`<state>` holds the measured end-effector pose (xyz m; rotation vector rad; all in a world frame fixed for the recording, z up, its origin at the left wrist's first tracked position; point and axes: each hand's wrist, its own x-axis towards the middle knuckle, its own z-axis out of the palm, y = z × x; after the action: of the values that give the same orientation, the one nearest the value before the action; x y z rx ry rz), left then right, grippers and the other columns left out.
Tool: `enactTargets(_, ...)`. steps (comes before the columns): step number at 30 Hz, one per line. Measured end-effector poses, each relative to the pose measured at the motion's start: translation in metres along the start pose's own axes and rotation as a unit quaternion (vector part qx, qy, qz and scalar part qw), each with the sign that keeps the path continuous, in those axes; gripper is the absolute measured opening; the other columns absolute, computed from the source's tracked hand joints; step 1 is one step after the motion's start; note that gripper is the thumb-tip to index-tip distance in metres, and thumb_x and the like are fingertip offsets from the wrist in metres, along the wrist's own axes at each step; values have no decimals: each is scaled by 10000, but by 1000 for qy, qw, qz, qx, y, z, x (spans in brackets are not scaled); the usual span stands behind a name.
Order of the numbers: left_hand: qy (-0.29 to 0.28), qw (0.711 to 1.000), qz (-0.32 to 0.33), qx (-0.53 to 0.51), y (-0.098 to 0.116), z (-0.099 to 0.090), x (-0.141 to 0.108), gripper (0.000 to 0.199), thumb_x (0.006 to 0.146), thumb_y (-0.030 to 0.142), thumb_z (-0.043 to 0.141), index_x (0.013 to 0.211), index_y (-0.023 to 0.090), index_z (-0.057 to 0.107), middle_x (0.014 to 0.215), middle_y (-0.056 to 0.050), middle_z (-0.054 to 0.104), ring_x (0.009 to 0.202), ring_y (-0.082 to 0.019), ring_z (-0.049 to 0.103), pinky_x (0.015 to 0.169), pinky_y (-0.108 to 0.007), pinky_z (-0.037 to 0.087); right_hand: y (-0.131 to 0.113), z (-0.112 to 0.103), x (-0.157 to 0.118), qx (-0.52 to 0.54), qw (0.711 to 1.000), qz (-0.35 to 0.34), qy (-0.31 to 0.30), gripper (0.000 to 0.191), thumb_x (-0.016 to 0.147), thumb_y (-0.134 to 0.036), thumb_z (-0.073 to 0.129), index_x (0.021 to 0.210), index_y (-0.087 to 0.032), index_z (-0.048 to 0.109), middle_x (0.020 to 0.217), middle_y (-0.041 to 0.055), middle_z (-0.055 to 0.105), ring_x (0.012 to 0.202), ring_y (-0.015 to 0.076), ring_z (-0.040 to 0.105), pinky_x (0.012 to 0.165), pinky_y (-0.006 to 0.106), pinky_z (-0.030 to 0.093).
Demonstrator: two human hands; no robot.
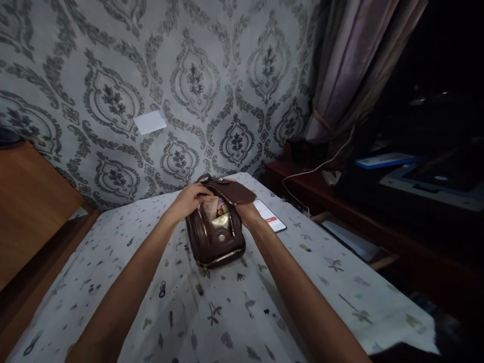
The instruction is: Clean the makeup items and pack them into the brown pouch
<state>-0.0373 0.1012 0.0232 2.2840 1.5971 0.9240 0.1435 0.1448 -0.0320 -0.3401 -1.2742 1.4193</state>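
A dark brown leather bag (215, 248) with gold zips lies on the cloth-covered surface, its zipped top unfastened. Its flap (236, 191) is folded back to the right. Inside show a beige paper-like piece (210, 207), a shiny pale gold packet (221, 222) and something purple. My left hand (192, 198) is closed on the bag's left rim, fingertips bent over towards the inside. Against the bag's right side rests my right hand (246, 214), its fingers hidden beneath the flap and behind the bag.
A phone (273, 218) with a lit screen lies right of the bag on the patterned cloth (223, 312). A white cable (321, 165) runs along the dark red desk (274, 169). An open drawer (350, 239) sits below. Wooden furniture (34, 201) stands left; patterned wallpaper rises behind.
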Motion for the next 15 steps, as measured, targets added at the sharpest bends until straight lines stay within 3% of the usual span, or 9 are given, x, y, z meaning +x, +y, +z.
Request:
enactTargets(3, 58, 998, -25, -1, 2, 4, -8, 256, 783, 159, 589, 932, 235, 783, 1020, -55, 758, 999, -247, 671, 947, -368, 502, -2, 1, 0, -15, 1000, -6, 12, 348, 730, -437, 713, 1036, -271, 692, 1127, 20, 726, 1082, 216, 634, 1026, 370, 462)
enactTargets(8, 193, 977, -56, -75, -2, 6, -31, 272, 898, 374, 542, 1013, 214, 729, 1087, -59, 744, 1097, -242, 646, 1021, -368, 478, -6, 3, -1, -30, 1000, -5, 4, 392, 726, -463, 709, 1072, -279, 697, 1087, 23, 739, 1095, 223, 626, 1007, 362, 470)
enactTargets(11, 281, 942, -124, -135, -9, 17, -36, 399, 970, 432, 428, 1219, 202, 640, 1328, -81, 653, 1301, -229, 545, 1150, -381, 376, -9, 4, -2, -21, 1000, -12, -4, 412, 730, -487, 708, 1084, -275, 695, 1042, 26, 751, 1096, 226, 630, 1032, 373, 461)
enactTargets(15, 281, 913, -218, -200, -16, 41, -30, 515, 1000, 487, 368, 1398, 199, 520, 1587, -86, 412, 1494, -210, 324, 1256, -379, 193, -11, 8, -2, -32, 999, -8, -2, 467, 712, -546, 709, 1079, -258, 696, 976, 32, 761, 1029, 235, 654, 990, 382, 496)
